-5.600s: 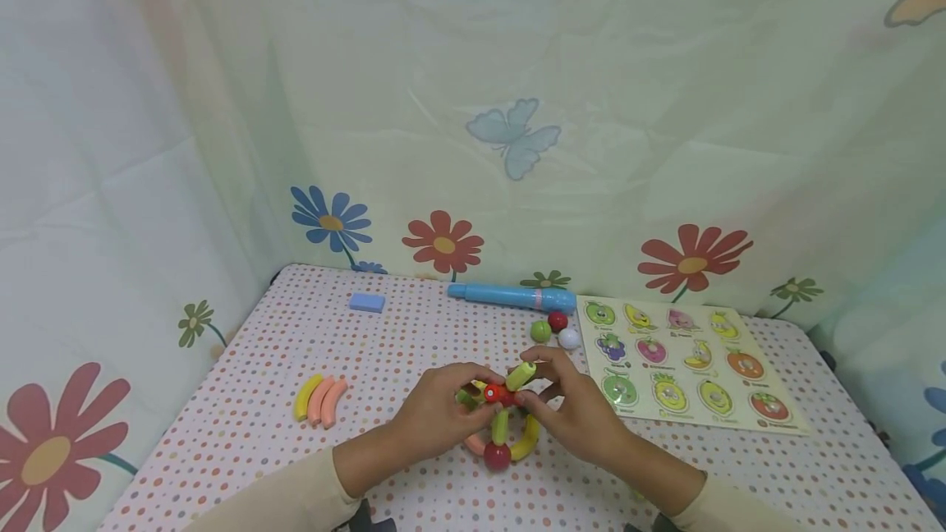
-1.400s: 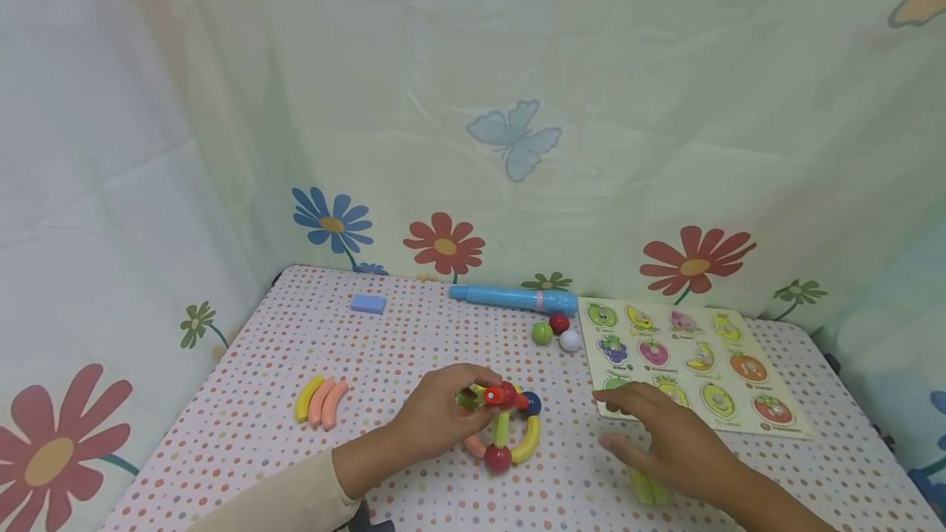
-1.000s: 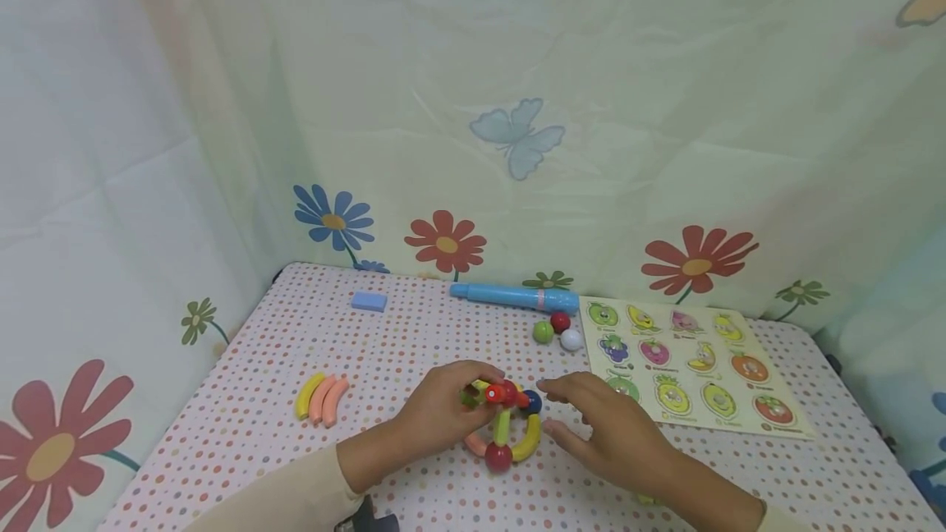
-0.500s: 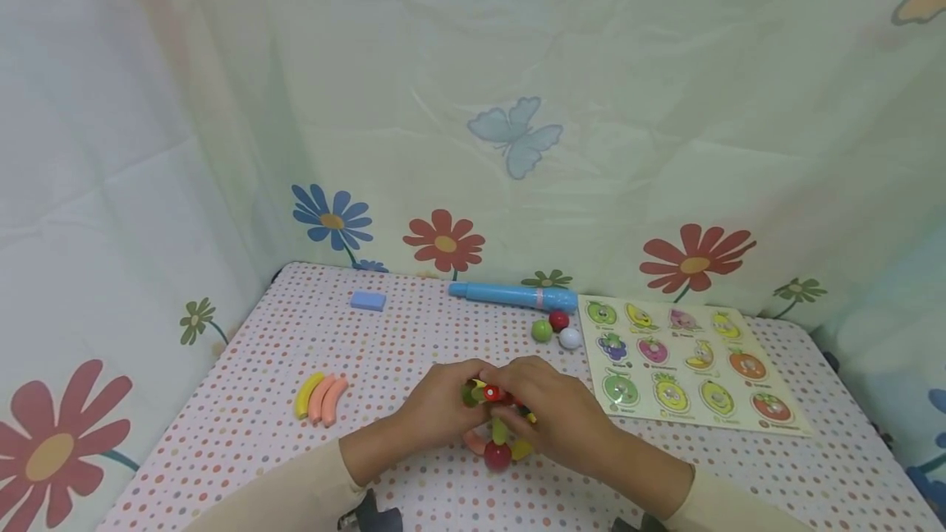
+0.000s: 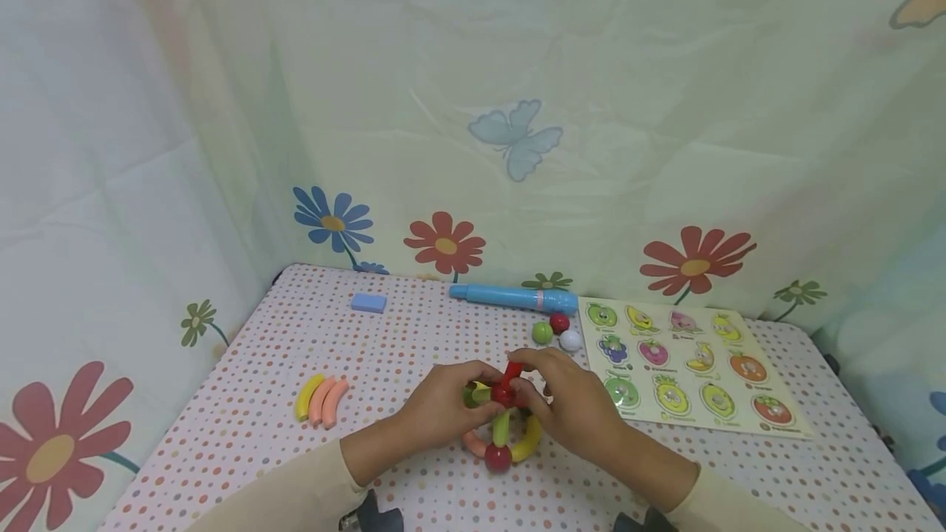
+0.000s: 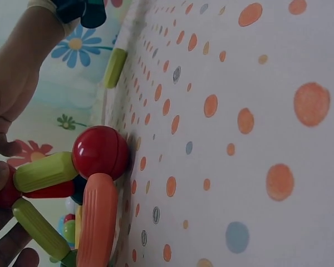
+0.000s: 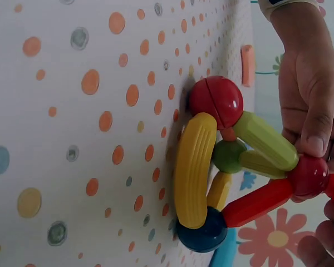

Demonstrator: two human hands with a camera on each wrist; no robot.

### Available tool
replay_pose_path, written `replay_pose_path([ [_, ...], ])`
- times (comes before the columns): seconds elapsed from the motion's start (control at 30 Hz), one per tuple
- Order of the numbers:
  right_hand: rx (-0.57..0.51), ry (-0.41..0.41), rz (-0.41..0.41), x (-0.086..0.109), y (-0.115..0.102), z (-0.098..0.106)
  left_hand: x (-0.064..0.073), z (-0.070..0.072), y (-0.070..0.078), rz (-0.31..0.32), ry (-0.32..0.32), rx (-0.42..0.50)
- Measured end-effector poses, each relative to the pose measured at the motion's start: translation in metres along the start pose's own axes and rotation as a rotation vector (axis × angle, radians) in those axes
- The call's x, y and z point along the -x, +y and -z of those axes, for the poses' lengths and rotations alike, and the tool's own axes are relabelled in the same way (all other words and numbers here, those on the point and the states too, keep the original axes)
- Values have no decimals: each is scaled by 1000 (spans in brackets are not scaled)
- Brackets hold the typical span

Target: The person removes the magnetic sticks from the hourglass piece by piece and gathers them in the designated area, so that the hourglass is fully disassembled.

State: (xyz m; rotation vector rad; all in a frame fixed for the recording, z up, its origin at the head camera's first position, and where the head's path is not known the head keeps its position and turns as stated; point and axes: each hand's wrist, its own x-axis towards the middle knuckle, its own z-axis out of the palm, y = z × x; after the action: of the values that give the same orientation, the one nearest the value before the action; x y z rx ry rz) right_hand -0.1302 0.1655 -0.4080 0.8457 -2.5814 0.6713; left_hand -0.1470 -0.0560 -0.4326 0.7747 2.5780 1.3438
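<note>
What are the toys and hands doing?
Left hand: gripping top red ball
Right hand: pinching red stick above it
Ball-and-stick frame: joined, standing
Loose curved sticks: lying side by side
Loose green stick: lying
Three balls: close together
Fruit board: flat
Blue tube: lying
Blue block: lying

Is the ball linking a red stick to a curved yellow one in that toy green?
No: the right wrist view shows a dark blue ball joining the red stick and the curved yellow stick.
</note>
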Motion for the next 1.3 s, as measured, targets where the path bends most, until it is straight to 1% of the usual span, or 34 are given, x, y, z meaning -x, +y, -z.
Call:
replay_pose_path([
  [0.13, -3, -49, -52, 1, 2, -3, 0, 0, 0, 11, 3, 3],
  [0.2, -6, -73, -64, 2, 2, -4, 0, 0, 0, 16, 4, 3],
  [0.5, -51, -53, -63, 3, 1, -7, 1, 0, 1, 9, 10, -18],
  [0.73, -66, -76, -54, 0, 2, -8, 0, 0, 0, -6, 10, -51],
  [1.03, -91, -129, -90, -2, 3, -4, 0, 0, 0, -19, 14, -45],
  [1.17, -113, -152, -107, 0, 6, 0, 0, 0, 0, -16, 16, -47],
  [1.3, -99, -183, -136, 4, 11, 6, 1, 0, 0, 0, 14, -52],
])
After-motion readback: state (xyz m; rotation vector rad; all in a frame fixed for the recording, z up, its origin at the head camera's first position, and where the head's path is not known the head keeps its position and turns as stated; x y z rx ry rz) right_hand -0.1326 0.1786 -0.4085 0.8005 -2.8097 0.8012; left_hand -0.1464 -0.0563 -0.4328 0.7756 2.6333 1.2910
